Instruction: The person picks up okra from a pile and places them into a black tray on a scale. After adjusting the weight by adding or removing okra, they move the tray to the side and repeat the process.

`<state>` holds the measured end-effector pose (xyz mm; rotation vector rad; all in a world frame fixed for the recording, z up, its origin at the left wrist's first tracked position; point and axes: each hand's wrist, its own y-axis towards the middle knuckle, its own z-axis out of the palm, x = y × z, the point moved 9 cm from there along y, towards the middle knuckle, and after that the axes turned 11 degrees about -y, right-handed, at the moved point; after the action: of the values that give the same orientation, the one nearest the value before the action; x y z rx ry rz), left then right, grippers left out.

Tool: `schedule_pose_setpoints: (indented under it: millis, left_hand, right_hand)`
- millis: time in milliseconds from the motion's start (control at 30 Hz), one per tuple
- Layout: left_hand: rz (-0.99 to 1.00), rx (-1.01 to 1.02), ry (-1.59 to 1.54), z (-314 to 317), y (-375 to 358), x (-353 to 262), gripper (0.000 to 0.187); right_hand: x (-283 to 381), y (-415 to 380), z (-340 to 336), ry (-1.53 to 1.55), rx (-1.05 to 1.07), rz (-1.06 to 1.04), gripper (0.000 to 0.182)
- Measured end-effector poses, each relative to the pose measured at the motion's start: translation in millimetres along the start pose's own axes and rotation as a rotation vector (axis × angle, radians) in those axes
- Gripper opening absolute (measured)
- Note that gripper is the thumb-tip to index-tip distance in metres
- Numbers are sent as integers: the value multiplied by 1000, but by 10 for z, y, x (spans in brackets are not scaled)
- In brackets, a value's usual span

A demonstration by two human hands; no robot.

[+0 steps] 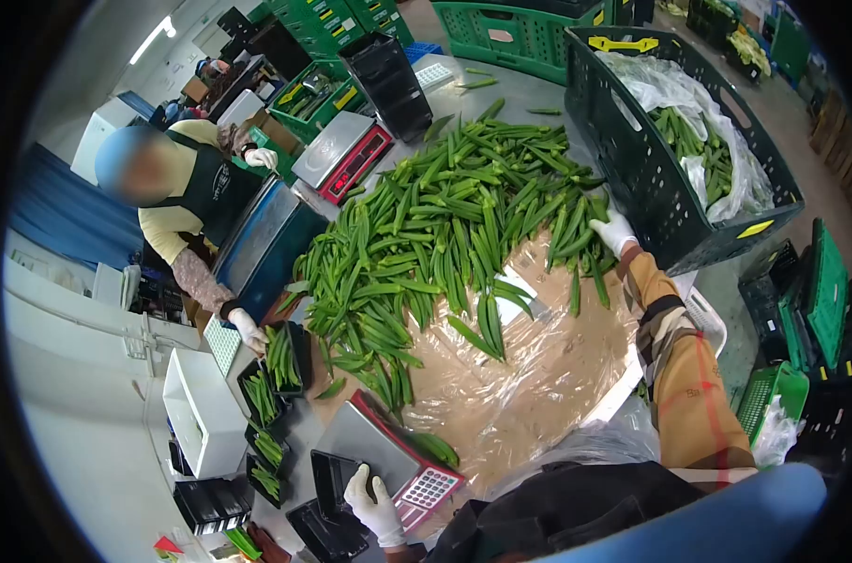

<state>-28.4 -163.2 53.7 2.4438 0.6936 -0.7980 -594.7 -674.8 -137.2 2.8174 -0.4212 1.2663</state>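
Note:
A large pile of green okra (463, 206) covers the upper part of the work surface. My right hand (615, 233), in a white glove, is at the pile's right edge, its fingers curled against okra pods. Low in the view, my left hand (377, 507), also gloved, has its fingers at the edge of a black tray (332, 477), beside the red and silver scale (374, 441). Below that tray is more black tray stock (324, 533). Some okra lies by the scale's far side.
A co-worker (219, 188) stands at left, one gloved hand at black trays filled with okra (280, 357). A second scale (337, 155) is at the back. At right stands a dark green crate (632, 141) with bagged okra. Plastic film (529, 394) covers the near board.

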Motion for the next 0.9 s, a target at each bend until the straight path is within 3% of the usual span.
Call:
schedule_pose_setpoints:
  millis: [33, 100, 200, 233, 267, 300, 367, 400, 500, 633, 733, 767, 800, 833, 867, 900]
  left_hand:
    - [-4, 1, -11, 50, 21, -67, 29]
    - [-7, 19, -28, 191, 92, -84, 29]
    - [-87, 60, -84, 522, 307, -259, 29]
    - [18, 101, -104, 684, 407, -425, 29]
    - [15, 106, -156, 860, 484, -449, 29]
    - [71, 143, -164, 1041, 576, -568, 30]
    - [120, 217, -198, 1332, 728, -759, 32]
    - [151, 252, -162, 1444, 786, -795, 33]
    - [170, 340, -184, 1699, 954, -771, 37]
    - [9, 448, -288, 1967, 1076, -476, 38]
    - [-193, 430, -602, 2120, 985, -174, 42]
    - [-225, 431, -602, 2139, 942, -140, 42]
    - [-254, 432, -602, 2147, 906, -119, 42]
    - [-282, 434, -603, 2163, 873, -97, 43]
    - [-238, 407, -547, 2231, 841, 16, 42]
    - [-161, 395, -486, 2236, 863, -93, 42]
  right_hand:
    - [175, -8, 257, 109, 150, -49, 58]
    - [448, -47, 629, -269, 119, -266, 63]
    - [1323, -754, 864, -415, 232, -553, 47]
    - [1458, -991, 1143, -347, 263, -670, 40]
    - [1725, -1344, 1226, -449, 413, -654, 36]
    - [1862, -1647, 1369, -697, 367, -730, 35]
    - [2029, -2165, 1600, -847, 424, -863, 36]
    - [2129, -2401, 1612, -851, 394, -940, 35]
    - [2127, -3046, 1788, -699, 598, -999, 34]
    - [1948, -3789, 1682, -649, 895, -1192, 40]
    - [1710, -3626, 1439, -186, 956, -981, 45]
    - [1739, -3438, 1238, -93, 1168, -668, 44]
    - [1744, -3301, 1063, -18, 1256, -502, 45]
    - [1721, -3095, 911, 115, 1026, -580, 46]
    - [1481, -2954, 945, 220, 1140, -235, 47]
    - [1456, -2760, 926, 315, 1045, -205, 45]
